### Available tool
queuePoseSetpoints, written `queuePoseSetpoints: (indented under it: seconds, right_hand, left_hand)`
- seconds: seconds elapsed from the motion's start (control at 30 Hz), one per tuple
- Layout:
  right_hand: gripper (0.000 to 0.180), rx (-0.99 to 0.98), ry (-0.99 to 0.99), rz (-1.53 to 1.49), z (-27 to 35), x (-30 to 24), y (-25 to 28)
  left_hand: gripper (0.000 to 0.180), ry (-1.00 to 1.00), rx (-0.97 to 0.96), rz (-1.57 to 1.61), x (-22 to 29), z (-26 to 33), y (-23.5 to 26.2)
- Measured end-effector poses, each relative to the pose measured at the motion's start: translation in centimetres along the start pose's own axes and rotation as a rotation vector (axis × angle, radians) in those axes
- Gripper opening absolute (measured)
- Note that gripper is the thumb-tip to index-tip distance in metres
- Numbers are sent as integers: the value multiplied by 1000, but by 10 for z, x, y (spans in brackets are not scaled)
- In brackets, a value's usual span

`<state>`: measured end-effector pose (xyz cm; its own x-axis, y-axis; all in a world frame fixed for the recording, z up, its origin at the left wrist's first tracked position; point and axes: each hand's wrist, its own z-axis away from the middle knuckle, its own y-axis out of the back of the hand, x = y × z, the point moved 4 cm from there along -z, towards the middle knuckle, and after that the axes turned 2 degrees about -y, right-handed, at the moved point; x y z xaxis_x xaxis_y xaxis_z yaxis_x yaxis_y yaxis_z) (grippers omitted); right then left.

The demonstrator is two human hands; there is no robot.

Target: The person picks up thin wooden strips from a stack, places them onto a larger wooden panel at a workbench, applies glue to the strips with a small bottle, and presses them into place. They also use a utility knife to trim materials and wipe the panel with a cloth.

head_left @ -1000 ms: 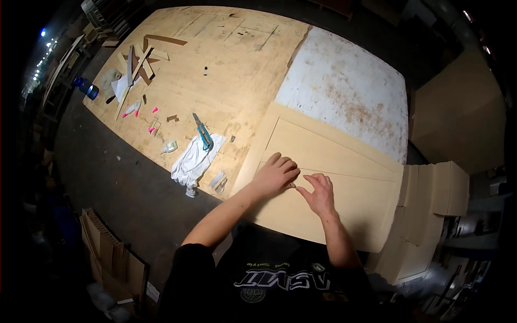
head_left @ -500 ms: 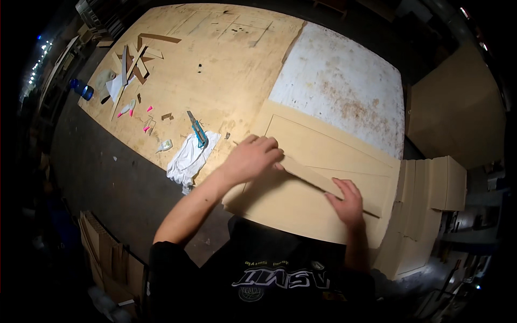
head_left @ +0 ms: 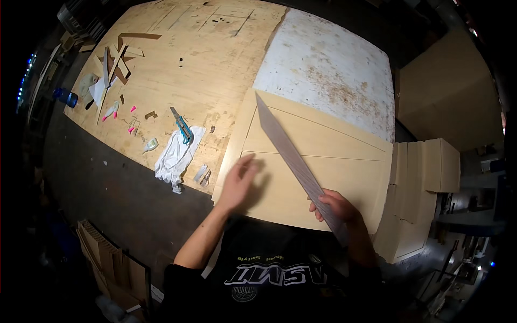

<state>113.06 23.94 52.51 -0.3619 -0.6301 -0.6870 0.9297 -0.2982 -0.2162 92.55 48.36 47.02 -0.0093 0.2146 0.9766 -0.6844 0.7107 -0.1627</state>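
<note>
My right hand (head_left: 338, 206) grips a long brown wood-grain strip (head_left: 291, 153) near its lower end, thumb on top and fingers curled beneath. The strip slants away to the far left, and its far end is cut to a sharp point. Beneath it lies a pale, thin board (head_left: 280, 202) with dark straight lines on its face. Over the board's left part, my left hand (head_left: 239, 182) is free of the strip, fingers loosely apart and a little blurred.
A teal utility knife (head_left: 183, 128) rests on a crumpled white cloth (head_left: 175, 159) on the plywood table (head_left: 215, 81). Nearby are a small white bottle (head_left: 151, 144) and metal bits (head_left: 203, 175). Several strips (head_left: 116, 67) lie piled far left. Cardboard (head_left: 414, 204) stands right.
The strip, earlier low over the board between both hands, is now raised and turned broad face up in my right hand. My left hand has released it and drawn back.
</note>
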Motion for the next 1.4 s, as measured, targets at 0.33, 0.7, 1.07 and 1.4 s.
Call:
queuePoseSetpoints:
  seconds: [0.33,0.7,1.07,1.4]
  right_hand:
    - [35,68,-48,238,-22,1,-36]
    - [61,339,93,13,-12,-10,-29]
    - [68,466,66,-24,-25,-29,-73]
    - [63,590,119,-103,-10,-17,-56]
  left_hand:
    - [39,220,-58,231,25,-3,-24]
    - [28,90,898,-45,-41,-13,245]
    - [78,693,1099,-676,-80,-54,426]
    - [26,-34,984,-222,-50,-61,353]
